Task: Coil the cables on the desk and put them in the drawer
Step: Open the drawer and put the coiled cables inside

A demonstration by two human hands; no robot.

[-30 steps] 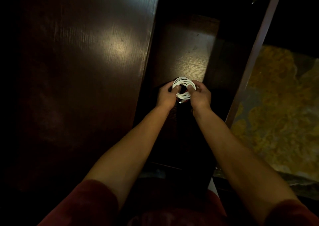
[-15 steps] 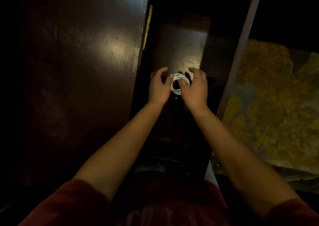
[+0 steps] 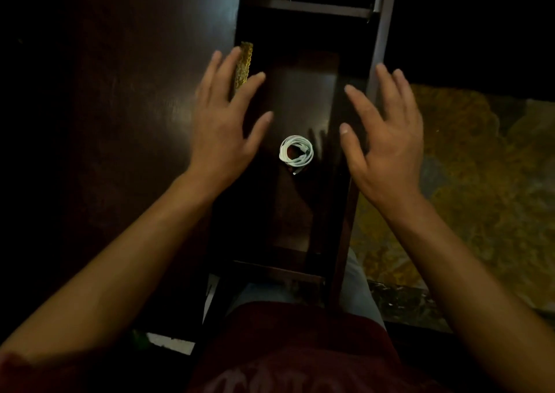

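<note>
Both hands are spread and hold nothing: left hand (image 3: pixel 223 122) and right hand (image 3: pixel 387 140) flank the coiled white cable (image 3: pixel 296 154), lying flat in the open drawer (image 3: pixel 375 71) (roughly equidistant, apart from both).

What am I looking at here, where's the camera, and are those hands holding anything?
The camera sits on a person's head, looking forward and down, so you see their own arms reaching out. There is no machine, just two bare hands. The left hand and the right hand are both spread open and hold nothing. Between them, lower down, a coiled white cable lies on the floor of an open dark wooden drawer. To the left is the dark desk top. A yellow patterned strip shows at the drawer's left edge; what it is I cannot tell.
</note>
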